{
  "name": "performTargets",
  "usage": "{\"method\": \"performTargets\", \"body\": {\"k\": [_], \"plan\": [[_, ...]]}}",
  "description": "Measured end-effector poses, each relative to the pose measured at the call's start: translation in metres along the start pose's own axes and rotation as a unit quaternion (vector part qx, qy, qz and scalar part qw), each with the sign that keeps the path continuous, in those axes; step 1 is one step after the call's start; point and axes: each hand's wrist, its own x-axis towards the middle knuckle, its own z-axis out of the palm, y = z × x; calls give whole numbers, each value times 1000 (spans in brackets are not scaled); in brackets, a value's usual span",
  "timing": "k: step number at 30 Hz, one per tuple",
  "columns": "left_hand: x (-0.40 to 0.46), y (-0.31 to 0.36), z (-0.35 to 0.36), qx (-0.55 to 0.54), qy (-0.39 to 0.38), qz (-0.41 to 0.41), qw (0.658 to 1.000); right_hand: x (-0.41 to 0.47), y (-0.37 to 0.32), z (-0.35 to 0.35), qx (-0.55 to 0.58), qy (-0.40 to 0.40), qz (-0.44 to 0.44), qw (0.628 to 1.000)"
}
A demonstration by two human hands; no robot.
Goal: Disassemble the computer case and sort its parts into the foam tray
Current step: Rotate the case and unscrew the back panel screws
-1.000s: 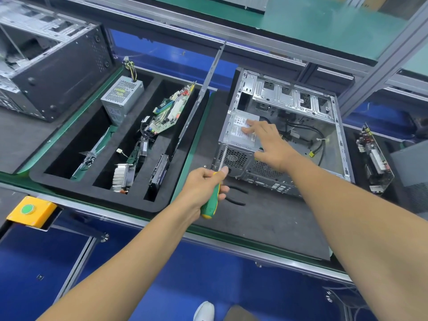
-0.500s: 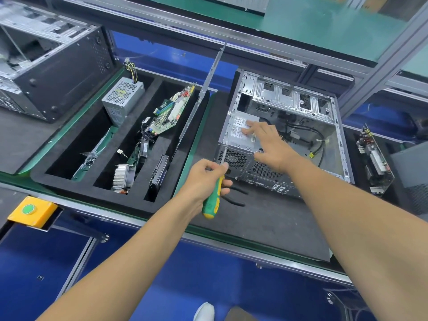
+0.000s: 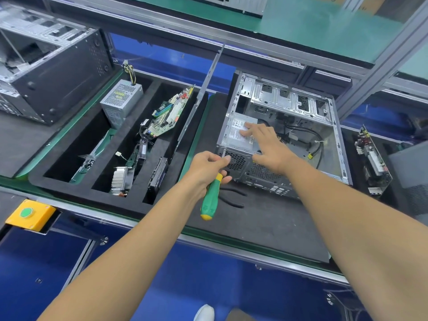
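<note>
A green-handled screwdriver (image 3: 212, 193) is gripped in the left hand (image 3: 206, 166) at the computer case (image 3: 333, 144) rear. The power supply (image 3: 238, 135) is steadied by the open right hand (image 3: 266, 144); freeing its screws is judged next

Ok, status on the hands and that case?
Left hand grips screwdriver at case rear. Right hand flat on power supply. Pliers underneath, clear.

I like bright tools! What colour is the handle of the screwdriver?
Green with yellow ends, seen in the head view: the screwdriver is gripped by the left hand.
</note>
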Motion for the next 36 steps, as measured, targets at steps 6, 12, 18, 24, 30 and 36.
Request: {"method": "performTargets", "body": {"k": [6, 12, 18, 24, 30, 36], "plan": [[-1, -6, -1, 31, -33, 13, 999, 0, 1, 0, 0, -3, -8, 1000], [-2, -3, 4, 19, -10, 32, 999, 1, 2, 1, 2, 0, -5, 1000], [1, 0, 0, 6, -15, 40, 999, 1, 1, 1, 6, 0, 3, 1000], [4, 1, 4, 50, -16, 54, 997, 0, 0, 1, 9, -1, 5, 1000], [8, 2, 8, -1, -13, 29, 1000, 1, 1, 1, 8, -2, 0, 1000], [11, -3, 9, 43, -15, 44, 998, 2, 3, 2, 8, 2, -2, 1000]]}}
